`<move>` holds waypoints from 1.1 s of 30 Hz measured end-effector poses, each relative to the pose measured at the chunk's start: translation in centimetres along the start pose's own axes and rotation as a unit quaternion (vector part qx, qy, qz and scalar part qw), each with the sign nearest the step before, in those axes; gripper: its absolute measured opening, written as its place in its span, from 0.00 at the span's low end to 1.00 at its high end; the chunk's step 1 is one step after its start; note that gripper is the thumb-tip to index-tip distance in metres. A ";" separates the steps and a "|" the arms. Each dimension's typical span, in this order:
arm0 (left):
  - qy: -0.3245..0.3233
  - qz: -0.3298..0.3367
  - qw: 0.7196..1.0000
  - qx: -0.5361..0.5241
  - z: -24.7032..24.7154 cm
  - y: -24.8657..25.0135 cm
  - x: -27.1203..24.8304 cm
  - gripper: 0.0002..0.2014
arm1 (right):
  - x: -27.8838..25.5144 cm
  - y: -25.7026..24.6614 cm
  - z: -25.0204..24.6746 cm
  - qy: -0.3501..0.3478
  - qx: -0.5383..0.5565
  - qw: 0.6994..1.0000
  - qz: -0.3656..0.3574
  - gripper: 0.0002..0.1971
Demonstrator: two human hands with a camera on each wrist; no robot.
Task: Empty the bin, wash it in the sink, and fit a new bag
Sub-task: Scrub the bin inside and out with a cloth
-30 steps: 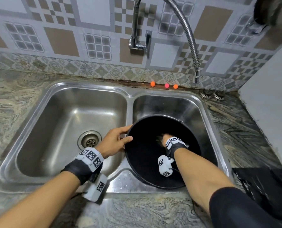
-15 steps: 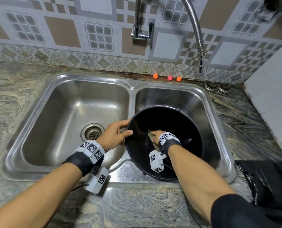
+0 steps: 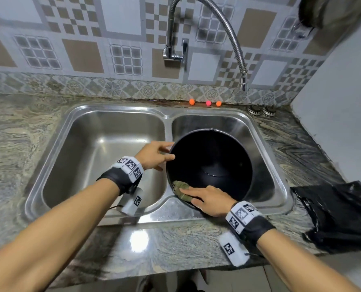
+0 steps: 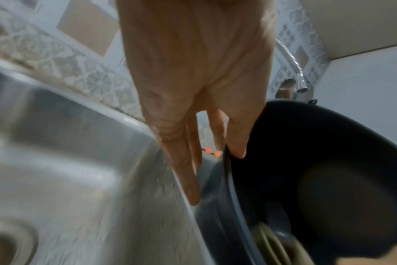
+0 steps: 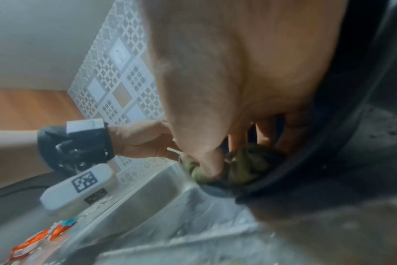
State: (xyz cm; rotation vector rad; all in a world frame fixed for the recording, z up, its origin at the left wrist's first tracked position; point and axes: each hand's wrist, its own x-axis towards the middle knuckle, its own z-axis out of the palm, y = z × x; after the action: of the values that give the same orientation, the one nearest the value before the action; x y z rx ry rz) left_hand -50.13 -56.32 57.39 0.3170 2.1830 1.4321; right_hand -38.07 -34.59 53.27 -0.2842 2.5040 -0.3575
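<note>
A round black bin [image 3: 217,163] stands tilted in the right basin of the steel double sink [image 3: 167,119], its mouth facing me. My left hand [image 3: 154,154] pinches the bin's left rim [image 4: 225,161], thumb inside and fingers [image 4: 188,179] outside. At the bin's near rim my right hand [image 3: 207,199] grips a green scrub pad [image 3: 180,188] and presses it against the rim; in the right wrist view the thumb and fingers curl round the scrub pad [image 5: 238,168]. A crumpled black bag [image 3: 339,213] lies on the counter at the right.
The flexible tap spout [image 3: 243,83] hangs above the right basin, no water visible. The left basin [image 3: 103,157] holds nothing. Three small orange and pink balls [image 3: 208,103] sit on the sink's back ledge. A white wall [image 3: 333,112] bounds the counter on the right.
My right hand has drawn back from deep inside the bin to its near rim, bringing the green pad into view. The left hand keeps its hold on the left rim.
</note>
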 end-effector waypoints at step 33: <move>0.069 -0.040 0.981 -0.177 3.4 -4.0 -1.0 0.28 | 15.5 8.6 -2.3 0.049 0.120 0.977 0.169 0.22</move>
State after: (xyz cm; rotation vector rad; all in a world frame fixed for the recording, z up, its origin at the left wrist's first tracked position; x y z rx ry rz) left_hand -47.11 -55.79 52.94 0.0037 1.9674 1.8026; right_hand -52.89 -30.41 44.27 0.2593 2.5126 -0.5353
